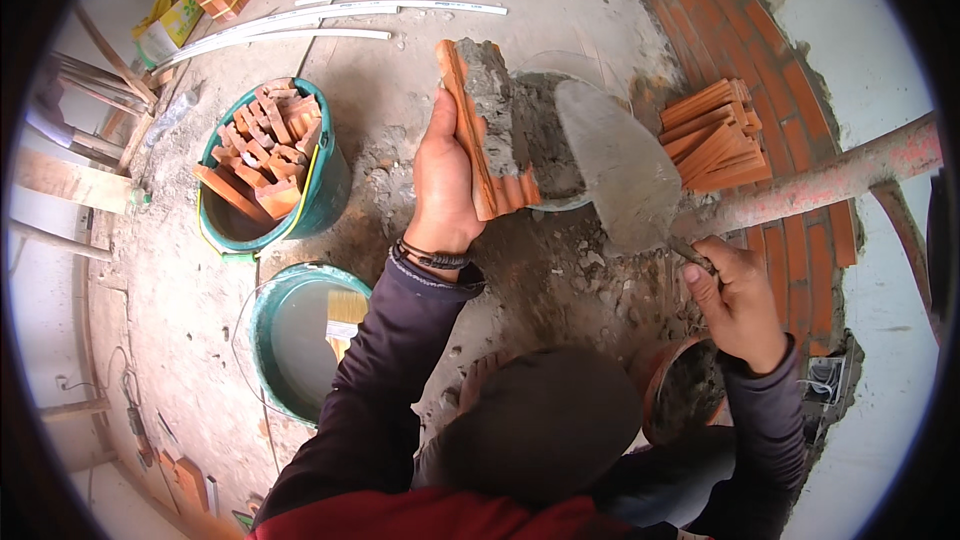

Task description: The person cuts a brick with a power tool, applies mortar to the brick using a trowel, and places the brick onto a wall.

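Observation:
My left hand [440, 175] is closed around the edge of an orange brick tile [481, 180], which is tilted up. Grey mortar [490, 90] coats the face of the tile that points to the right. In my right hand [735, 300] is the handle of a trowel. The wide trowel blade [625, 165] is smeared with grey and stands apart from the tile, to its right. Behind the blade and tile, a round tub [545, 202] of mortar is partly hidden.
At left stand a green bucket [325, 195] of brick pieces and a teal bucket [265, 325] of cloudy water with a brush [346, 312]. Brick tiles [715, 135] are stacked at right. A stained pole [830, 180] crosses there. White pipes [430, 6] lie farther off.

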Motion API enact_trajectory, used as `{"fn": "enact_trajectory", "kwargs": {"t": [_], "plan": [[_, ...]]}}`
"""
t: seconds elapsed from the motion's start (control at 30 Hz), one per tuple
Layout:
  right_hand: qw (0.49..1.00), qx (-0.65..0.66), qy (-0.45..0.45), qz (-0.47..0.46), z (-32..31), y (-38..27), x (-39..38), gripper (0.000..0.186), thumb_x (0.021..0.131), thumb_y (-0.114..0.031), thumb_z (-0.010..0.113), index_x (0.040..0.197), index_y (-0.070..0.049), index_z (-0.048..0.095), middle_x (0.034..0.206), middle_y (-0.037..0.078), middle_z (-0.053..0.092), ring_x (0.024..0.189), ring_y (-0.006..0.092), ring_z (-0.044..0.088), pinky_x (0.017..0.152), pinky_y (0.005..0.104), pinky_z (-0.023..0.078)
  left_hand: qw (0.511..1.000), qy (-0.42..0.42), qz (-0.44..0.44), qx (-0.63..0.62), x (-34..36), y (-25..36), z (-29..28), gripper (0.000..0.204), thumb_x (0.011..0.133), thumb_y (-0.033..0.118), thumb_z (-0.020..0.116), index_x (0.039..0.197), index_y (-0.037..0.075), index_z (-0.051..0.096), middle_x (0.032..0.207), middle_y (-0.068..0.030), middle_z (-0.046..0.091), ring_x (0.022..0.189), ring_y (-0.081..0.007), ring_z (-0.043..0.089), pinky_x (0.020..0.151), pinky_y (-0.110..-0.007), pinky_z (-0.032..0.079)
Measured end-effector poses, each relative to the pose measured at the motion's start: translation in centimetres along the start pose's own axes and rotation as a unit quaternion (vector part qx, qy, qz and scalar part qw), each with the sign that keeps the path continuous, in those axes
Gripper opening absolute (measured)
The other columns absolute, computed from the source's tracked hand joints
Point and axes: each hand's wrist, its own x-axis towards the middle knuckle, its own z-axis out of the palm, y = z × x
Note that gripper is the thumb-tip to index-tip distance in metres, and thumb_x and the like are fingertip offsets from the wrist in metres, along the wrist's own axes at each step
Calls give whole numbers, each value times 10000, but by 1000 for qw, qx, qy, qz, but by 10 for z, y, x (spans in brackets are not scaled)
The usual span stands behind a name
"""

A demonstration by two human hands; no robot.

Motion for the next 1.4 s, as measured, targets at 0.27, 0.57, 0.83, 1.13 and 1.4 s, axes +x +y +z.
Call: {"fn": "enact_trajectory", "kwargs": {"t": [0.27,0.57,0.83,1.13,1.4], "plan": [[972,-117,-189,73,-28,-38,13,235,949,-185,596,819,6,552,662,252,521,687,483,542,615,501,430,994,55,-1,97,-9,-14,0,437,1032,506,422,1115,98,552,929,-20,568,888,-173,612,749,-358,547],[971,-124,-197,61,-20,-27,10,228,944,-198,598,815,-14,559,667,244,526,698,467,554,612,507,422,989,-26,-117,-89,-7,-19,-9,520,1060,470,300,1341,79,497,1228,-144,615,1063,-289,633,917,-475,523],[957,-53,-281,54,-56,0,12,260,944,-149,579,748,8,514,635,203,461,607,392,502,571,445,391,927,-206,-190,-249,-4,-16,-32,512,1071,401,279,1405,55,453,1328,-201,570,1172,-326,592,982,-482,496],[984,17,-178,-6,-5,8,39,225,949,-141,583,805,24,534,679,200,474,617,373,502,585,420,405,935,-110,-262,-213,-26,-18,-14,488,1058,417,356,1360,67,508,1275,-118,610,1116,-295,608,940,-489,499],[981,-100,-159,45,-19,50,33,230,941,-180,593,838,26,577,725,229,537,670,389,557,622,454,425,943,-140,-195,-232,-29,-10,-60,443,1050,377,389,1342,68,512,1237,-136,636,1089,-310,634,911,-497,522]]}}
